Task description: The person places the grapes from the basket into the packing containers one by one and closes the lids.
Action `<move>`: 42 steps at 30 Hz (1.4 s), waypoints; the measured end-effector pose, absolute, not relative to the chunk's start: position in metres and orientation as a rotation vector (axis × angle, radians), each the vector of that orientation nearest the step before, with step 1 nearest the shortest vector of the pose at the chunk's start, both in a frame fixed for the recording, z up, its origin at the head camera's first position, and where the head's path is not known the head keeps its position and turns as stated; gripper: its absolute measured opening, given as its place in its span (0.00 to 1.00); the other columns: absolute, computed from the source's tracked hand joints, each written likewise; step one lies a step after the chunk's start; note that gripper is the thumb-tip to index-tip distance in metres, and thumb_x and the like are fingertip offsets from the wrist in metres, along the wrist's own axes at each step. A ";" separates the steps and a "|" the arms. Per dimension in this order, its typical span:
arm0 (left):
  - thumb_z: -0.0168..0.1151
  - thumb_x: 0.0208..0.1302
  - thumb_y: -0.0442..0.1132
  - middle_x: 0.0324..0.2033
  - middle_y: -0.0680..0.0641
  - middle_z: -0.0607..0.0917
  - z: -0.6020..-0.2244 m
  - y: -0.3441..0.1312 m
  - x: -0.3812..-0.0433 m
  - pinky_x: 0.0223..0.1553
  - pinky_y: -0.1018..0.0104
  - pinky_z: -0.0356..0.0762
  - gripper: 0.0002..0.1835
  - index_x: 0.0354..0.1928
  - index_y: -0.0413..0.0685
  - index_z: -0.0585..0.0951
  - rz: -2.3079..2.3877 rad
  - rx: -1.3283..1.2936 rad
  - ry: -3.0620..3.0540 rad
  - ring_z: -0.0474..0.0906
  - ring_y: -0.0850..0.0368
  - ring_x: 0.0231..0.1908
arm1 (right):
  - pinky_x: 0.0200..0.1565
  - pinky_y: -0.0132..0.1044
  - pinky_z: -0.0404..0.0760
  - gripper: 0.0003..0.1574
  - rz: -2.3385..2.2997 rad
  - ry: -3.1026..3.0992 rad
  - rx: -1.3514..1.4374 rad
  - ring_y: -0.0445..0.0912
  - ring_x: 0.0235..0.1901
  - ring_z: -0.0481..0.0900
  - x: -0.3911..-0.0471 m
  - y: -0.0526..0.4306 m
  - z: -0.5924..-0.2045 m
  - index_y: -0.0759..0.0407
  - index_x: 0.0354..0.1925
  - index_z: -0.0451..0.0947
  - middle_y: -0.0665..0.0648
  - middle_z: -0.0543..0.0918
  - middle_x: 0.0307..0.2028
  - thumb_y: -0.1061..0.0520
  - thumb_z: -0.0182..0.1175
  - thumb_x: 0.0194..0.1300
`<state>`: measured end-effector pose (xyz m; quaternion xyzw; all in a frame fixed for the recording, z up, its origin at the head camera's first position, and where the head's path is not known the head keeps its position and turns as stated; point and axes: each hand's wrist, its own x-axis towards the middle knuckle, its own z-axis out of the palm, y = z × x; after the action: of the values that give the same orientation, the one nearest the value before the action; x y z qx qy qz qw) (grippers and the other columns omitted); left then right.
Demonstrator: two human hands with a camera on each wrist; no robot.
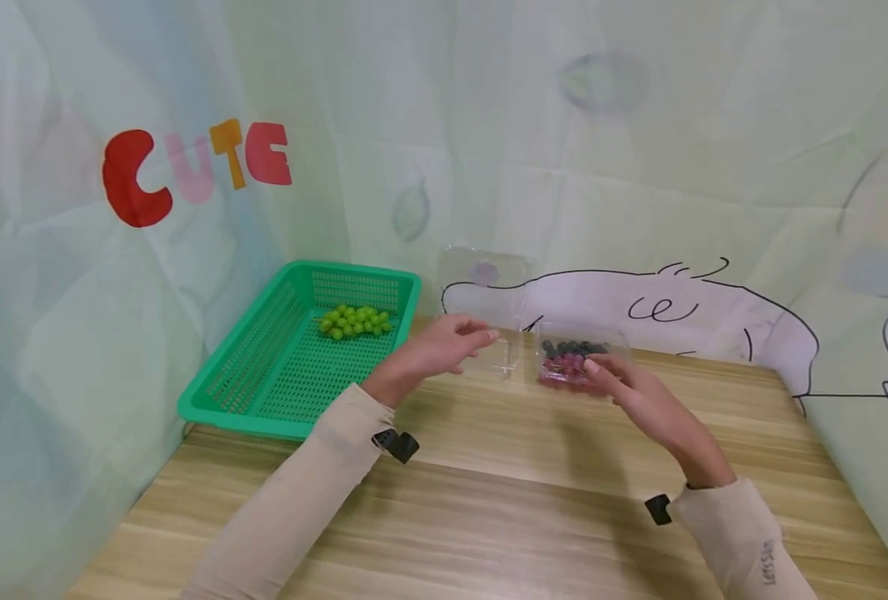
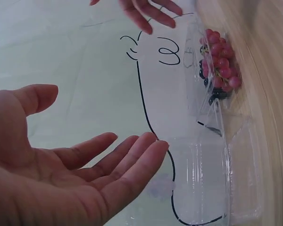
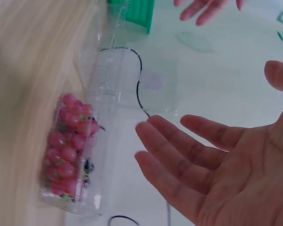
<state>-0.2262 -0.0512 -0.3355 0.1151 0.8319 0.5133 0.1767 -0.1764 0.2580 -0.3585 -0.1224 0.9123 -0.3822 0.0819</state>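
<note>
My left hand (image 1: pixel 444 346) hovers in front of a clear plastic container (image 1: pixel 492 360), whose see-through lid (image 1: pixel 485 279) stands raised against the backdrop. In the left wrist view its fingers are spread and relaxed, with nothing held. Over the front right of another clear container (image 1: pixel 541 350), my right hand (image 1: pixel 639 400) hangs with loose fingers and holds nothing in the right wrist view. That container bears red grapes (image 3: pixel 68 150) toward the front and black grapes (image 1: pixel 575 346) behind. Green grapes (image 1: pixel 354 322) lie at the far end of a green plastic basket (image 1: pixel 282 429).
The basket stands at the left of the wooden table (image 1: pixel 489 533), near the left wall of printed cloth (image 1: pixel 77 333). A backdrop cloth (image 1: pixel 661 192) with a line drawing rises right behind the containers. A dark wrist device (image 1: pixel 395 443) sits at the left cuff.
</note>
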 end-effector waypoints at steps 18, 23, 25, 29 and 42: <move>0.61 0.69 0.61 0.73 0.41 0.65 -0.327 -0.060 -0.227 0.68 0.46 0.69 0.42 0.75 0.43 0.64 1.060 0.622 2.853 0.66 0.44 0.71 | 0.63 0.67 0.69 0.53 -0.632 3.170 -0.491 0.65 0.69 0.66 -0.197 0.232 -0.365 0.61 0.75 0.61 0.69 0.68 0.70 0.25 0.50 0.71; 0.59 0.66 0.67 0.75 0.43 0.63 -0.325 -0.065 -0.226 0.69 0.44 0.68 0.46 0.77 0.48 0.63 0.904 0.646 2.951 0.63 0.43 0.72 | 0.64 0.68 0.67 0.55 -0.563 3.211 -0.524 0.66 0.71 0.62 -0.200 0.228 -0.373 0.62 0.75 0.60 0.69 0.66 0.71 0.26 0.53 0.69; 0.59 0.65 0.68 0.75 0.42 0.63 -0.324 -0.067 -0.224 0.68 0.43 0.68 0.47 0.77 0.48 0.62 0.839 0.662 2.995 0.62 0.42 0.72 | 0.65 0.68 0.65 0.56 -0.546 3.213 -0.529 0.65 0.72 0.59 -0.201 0.227 -0.377 0.61 0.76 0.58 0.68 0.65 0.72 0.25 0.54 0.68; 0.59 0.64 0.71 0.74 0.42 0.64 -0.321 -0.070 -0.223 0.67 0.42 0.70 0.49 0.77 0.50 0.62 0.690 0.689 3.085 0.62 0.41 0.72 | 0.66 0.68 0.63 0.58 -0.532 3.199 -0.537 0.67 0.72 0.57 -0.205 0.225 -0.383 0.60 0.77 0.56 0.68 0.63 0.73 0.24 0.55 0.67; 0.58 0.61 0.74 0.74 0.41 0.61 -0.306 -0.108 -0.231 0.63 0.39 0.73 0.53 0.78 0.50 0.59 0.528 0.609 3.127 0.60 0.40 0.71 | 0.69 0.70 0.57 0.61 -0.517 3.156 -0.586 0.70 0.74 0.53 -0.221 0.218 -0.396 0.60 0.78 0.52 0.70 0.55 0.76 0.22 0.51 0.67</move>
<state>-0.2307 -0.1083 -0.3061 0.1884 0.9674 0.1633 -0.0437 -0.2210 0.2175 -0.3956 -0.1798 0.9693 -0.1587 -0.0546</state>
